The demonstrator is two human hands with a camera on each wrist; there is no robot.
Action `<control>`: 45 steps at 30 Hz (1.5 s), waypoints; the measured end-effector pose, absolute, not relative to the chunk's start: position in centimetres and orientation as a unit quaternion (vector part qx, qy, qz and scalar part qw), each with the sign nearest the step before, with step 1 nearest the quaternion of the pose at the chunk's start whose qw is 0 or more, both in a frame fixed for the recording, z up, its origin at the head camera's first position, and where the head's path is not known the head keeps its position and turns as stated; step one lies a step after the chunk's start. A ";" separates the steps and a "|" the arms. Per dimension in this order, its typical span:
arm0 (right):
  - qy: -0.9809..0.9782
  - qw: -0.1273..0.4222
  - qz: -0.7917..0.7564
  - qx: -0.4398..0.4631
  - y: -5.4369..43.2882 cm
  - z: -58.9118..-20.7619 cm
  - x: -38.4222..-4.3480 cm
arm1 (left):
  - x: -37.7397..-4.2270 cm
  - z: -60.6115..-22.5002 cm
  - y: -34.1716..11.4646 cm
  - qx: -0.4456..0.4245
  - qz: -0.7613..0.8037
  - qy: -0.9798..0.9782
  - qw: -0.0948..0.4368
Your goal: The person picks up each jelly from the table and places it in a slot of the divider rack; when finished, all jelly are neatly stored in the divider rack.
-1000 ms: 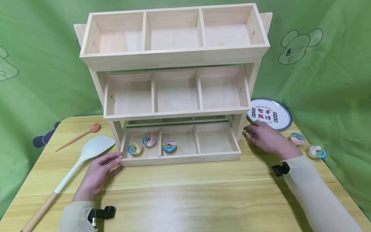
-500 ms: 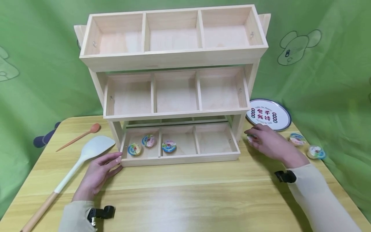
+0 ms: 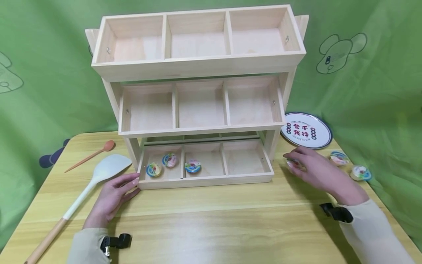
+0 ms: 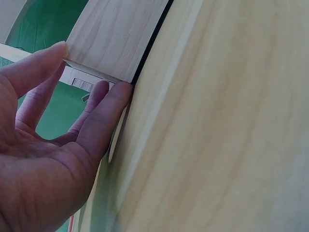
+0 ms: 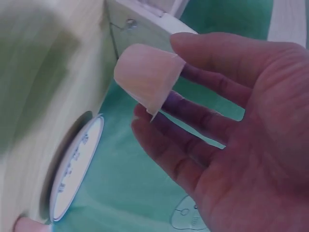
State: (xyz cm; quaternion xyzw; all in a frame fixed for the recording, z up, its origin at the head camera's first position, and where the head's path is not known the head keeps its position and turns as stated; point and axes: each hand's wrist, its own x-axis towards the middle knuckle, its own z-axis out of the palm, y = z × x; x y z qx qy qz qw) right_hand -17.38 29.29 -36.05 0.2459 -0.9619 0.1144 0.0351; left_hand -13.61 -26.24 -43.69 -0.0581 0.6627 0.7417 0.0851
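A three-tier wooden rack [image 3: 197, 66] stands at the table's back. My left hand [image 3: 113, 198] grips the front left corner of its bottom tray [image 3: 211, 180]; in the left wrist view the digits lie at the upper and lower edges of the board end [image 4: 113, 38]. To the right of the rack, my right hand [image 3: 314, 170] pinches a jelly cup [image 5: 145, 75] by its rim, the pale pink base facing the wrist camera. Two jelly cups lie in the bottom tray's left compartment, one yellow [image 3: 153, 169] and one pink [image 3: 169, 160]. Another jelly cup [image 3: 192, 166] is in the middle compartment.
Beyond my right hand lie two more jelly cups, one pinkish [image 3: 339, 158] and one whitish [image 3: 360, 172]. A white oval plate [image 3: 306, 130] sits behind them. On the left are an orange spoon [image 3: 107, 145] and a white spatula [image 3: 110, 168] with a wooden handle.
My right hand has moved slightly right and toward the front, away from the rack, with the jelly cup in its fingers. The left hand has stayed at the tray corner.
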 end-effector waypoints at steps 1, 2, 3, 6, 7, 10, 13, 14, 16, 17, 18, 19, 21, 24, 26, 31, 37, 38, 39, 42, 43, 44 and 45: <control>-0.962 0.037 0.114 0.246 29.2 -35.9 -17.2 | -13.6 -43.7 -26.2 -0.059 0.742 0.662 0.084; -0.962 0.037 0.115 0.246 29.1 -35.7 -17.0 | -13.6 -43.7 -26.2 -0.059 0.743 0.661 0.084; -0.962 0.038 0.115 0.245 29.1 -35.6 -16.9 | -13.6 -43.7 -26.2 -0.060 0.744 0.660 0.083; -0.957 0.052 0.121 0.260 28.7 -35.2 -16.3 | -13.5 -43.7 -26.2 -0.063 0.746 0.657 0.083; -0.955 0.059 0.122 0.265 28.6 -35.1 -16.1 | -13.5 -43.7 -26.2 -0.064 0.747 0.657 0.083; -0.946 0.085 0.125 0.286 28.2 -34.9 -15.7 | -13.5 -43.8 -26.2 -0.066 0.747 0.657 0.084; -0.940 0.101 0.126 0.299 27.6 -34.7 -15.4 | -13.5 -43.8 -26.2 -0.063 0.746 0.658 0.085; -0.939 0.102 0.129 0.303 27.4 -34.6 -15.4 | -13.5 -43.8 -26.2 -0.062 0.745 0.658 0.085; -0.938 0.097 0.132 0.305 27.0 -34.4 -15.3 | -13.5 -43.8 -26.3 -0.060 0.745 0.659 0.084; -0.938 0.091 0.135 0.306 26.8 -34.3 -15.3 | -13.5 -43.8 -26.3 -0.059 0.745 0.659 0.084; -0.938 0.084 0.139 0.306 26.6 -34.2 -15.2 | -13.5 -43.8 -26.3 -0.060 0.746 0.659 0.084; -0.939 0.076 0.141 0.306 26.4 -34.2 -15.3 | -13.5 -43.8 -26.3 -0.059 0.746 0.658 0.084; -0.939 0.062 0.146 0.306 25.9 -34.1 -15.3 | -13.5 -43.7 -26.3 -0.062 0.747 0.656 0.084; -0.936 0.055 0.155 0.312 25.2 -33.9 -15.4 | -13.6 -43.7 -26.2 -0.065 0.748 0.655 0.084; -0.932 0.058 0.157 0.322 24.6 -33.8 -15.5 | -13.6 -43.6 -26.2 -0.065 0.747 0.656 0.085; -0.925 0.065 0.155 0.340 23.4 -33.7 -16.0 | -13.6 -43.6 -26.2 -0.064 0.745 0.658 0.087; -0.920 0.052 0.157 0.354 22.0 -33.9 -16.8 | -13.7 -43.7 -26.2 -0.066 0.751 0.651 0.088; -0.919 0.049 0.159 0.356 21.8 -34.0 -16.9 | -13.7 -43.7 -26.2 -0.066 0.752 0.650 0.089; -0.918 0.048 0.161 0.359 21.6 -34.0 -17.0 | -13.7 -43.7 -26.2 -0.067 0.752 0.649 0.089; -0.913 0.048 0.168 0.369 21.0 -34.1 -17.2 | -13.7 -43.7 -26.2 -0.068 0.753 0.649 0.089; -0.911 0.050 0.169 0.373 20.8 -34.1 -17.4 | -13.7 -43.7 -26.2 -0.067 0.752 0.649 0.089; -0.909 0.053 0.168 0.377 20.6 -34.2 -17.5 | -13.7 -43.7 -26.2 -0.067 0.752 0.649 0.089; -0.908 0.055 0.166 0.381 20.5 -34.2 -17.6 | -13.7 -43.7 -26.3 -0.067 0.752 0.650 0.088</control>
